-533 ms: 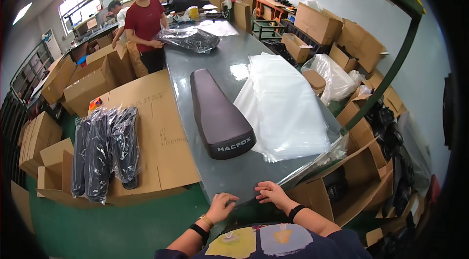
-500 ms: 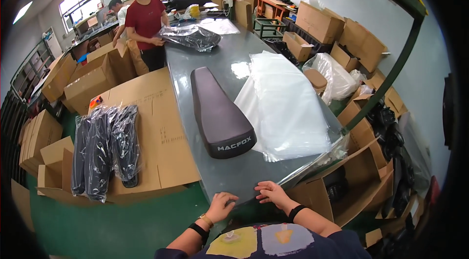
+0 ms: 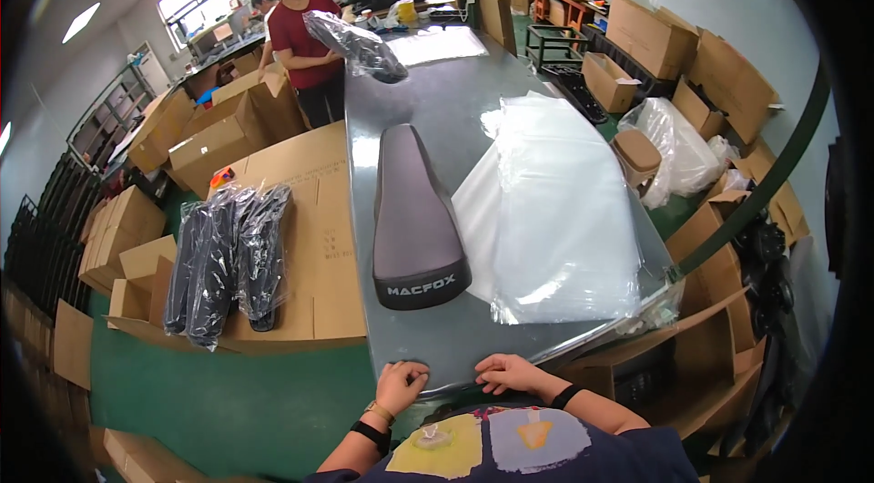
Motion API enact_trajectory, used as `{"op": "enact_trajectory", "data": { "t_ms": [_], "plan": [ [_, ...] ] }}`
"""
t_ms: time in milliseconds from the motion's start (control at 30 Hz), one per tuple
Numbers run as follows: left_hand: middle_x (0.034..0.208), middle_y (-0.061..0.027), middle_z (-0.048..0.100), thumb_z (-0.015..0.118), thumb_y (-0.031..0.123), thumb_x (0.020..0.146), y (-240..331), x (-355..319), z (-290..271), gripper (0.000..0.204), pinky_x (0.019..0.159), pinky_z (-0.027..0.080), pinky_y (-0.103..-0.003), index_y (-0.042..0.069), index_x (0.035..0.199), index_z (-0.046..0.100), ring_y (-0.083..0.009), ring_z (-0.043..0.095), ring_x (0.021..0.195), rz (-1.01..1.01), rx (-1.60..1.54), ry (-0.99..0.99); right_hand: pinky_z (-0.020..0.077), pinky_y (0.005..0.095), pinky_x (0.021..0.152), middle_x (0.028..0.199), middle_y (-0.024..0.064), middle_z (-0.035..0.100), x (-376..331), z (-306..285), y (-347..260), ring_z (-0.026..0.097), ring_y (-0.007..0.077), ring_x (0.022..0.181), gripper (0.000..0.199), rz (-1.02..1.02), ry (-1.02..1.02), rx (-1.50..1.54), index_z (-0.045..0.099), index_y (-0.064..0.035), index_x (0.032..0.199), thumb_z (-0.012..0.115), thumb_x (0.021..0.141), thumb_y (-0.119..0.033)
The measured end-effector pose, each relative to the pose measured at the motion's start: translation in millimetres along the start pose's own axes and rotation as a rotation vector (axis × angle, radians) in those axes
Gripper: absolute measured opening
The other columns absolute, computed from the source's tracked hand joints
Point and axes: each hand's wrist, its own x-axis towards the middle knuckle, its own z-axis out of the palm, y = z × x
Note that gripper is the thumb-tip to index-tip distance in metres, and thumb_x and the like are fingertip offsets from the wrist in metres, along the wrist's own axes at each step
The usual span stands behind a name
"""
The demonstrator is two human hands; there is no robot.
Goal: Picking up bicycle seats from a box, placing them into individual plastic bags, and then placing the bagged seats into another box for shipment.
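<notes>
A long dark saddle-type seat point(image 3: 414, 210) with pale lettering on its rear face lies lengthwise on the grey table point(image 3: 492, 342). Right beside it spreads a stack of clear plastic bags point(image 3: 569, 219). My left hand point(image 3: 401, 386) rests at the table's near edge, fingers loosely bent and nothing seen in them. A short way to its right, my right hand point(image 3: 510, 374) lies by the same edge, empty, its fingers slightly curled and apart. Neither hand touches the seat or the bags.
At the far left, a person in a red top point(image 3: 309, 41) holds a plastic-wrapped seat point(image 3: 360, 48). Several wrapped seats point(image 3: 214, 264) lie on flat cardboard point(image 3: 323, 287) left of the table. An open carton point(image 3: 674, 355) and a green metal post point(image 3: 765, 183) stand at right.
The view has turned, shifting the scene. The person in red has raised the wrapped seat off the table. My hands stay near the table edge, the left fingers bent a bit more.
</notes>
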Motion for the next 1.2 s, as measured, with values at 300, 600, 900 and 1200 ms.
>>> {"op": "enact_trajectory", "data": {
  "t_ms": [300,600,900,1200],
  "plan": [
    [0.110,-0.0191,0.061,0.074,0.020,0.072,44.0,35.2,25.0,0.064,0.096,0.041,-0.039,0.003,0.128,0.046,-0.0339,0.059,0.098,-0.581,-0.346,0.338,0.0532,0.0284,0.076,0.105,0.0129,0.065,-38.9,-81.7,-0.6,0.066,0.0177,0.090,0.030,0.001,-0.103,-0.064,0.054,-0.0011,0.119,0.057,0.092,-0.013],
    [0.138,-0.0214,0.036,0.079,0.010,0.059,131.9,115.4,-36.7,0.092,0.107,0.027,-0.055,0.013,0.141,0.037,-0.0396,0.034,0.129,0.070,0.774,0.599,0.0571,0.0325,0.070,0.098,0.0175,0.064,-40.1,-130.3,-18.7,0.068,0.0252,0.082,0.030,0.069,-0.145,0.103,0.049,0.0008,0.121,0.054,0.092,-0.010],
    [0.131,-0.0168,0.047,0.065,-0.002,0.071,141.6,143.7,-81.0,0.071,0.103,0.035,-0.041,0.007,0.136,0.041,-0.0360,0.045,0.121,0.177,0.282,0.721,0.0558,0.0290,0.070,0.099,0.0162,0.066,-32.4,-133.2,-20.8,0.068,0.0220,0.085,0.030,0.091,-0.107,0.113,0.050,-0.0014,0.121,0.054,0.094,-0.012],
    [0.120,-0.0125,0.061,0.052,0.021,0.090,53.1,64.4,-107.5,0.040,0.096,0.046,-0.038,0.000,0.123,0.054,-0.0262,0.060,0.107,-0.184,-1.517,0.857,0.0562,0.0288,0.068,0.096,0.0154,0.067,-31.4,-130.8,-23.3,0.068,0.0207,0.081,0.027,0.129,0.065,0.324,0.054,-0.0017,0.116,0.058,0.091,-0.010]
  ]
}}
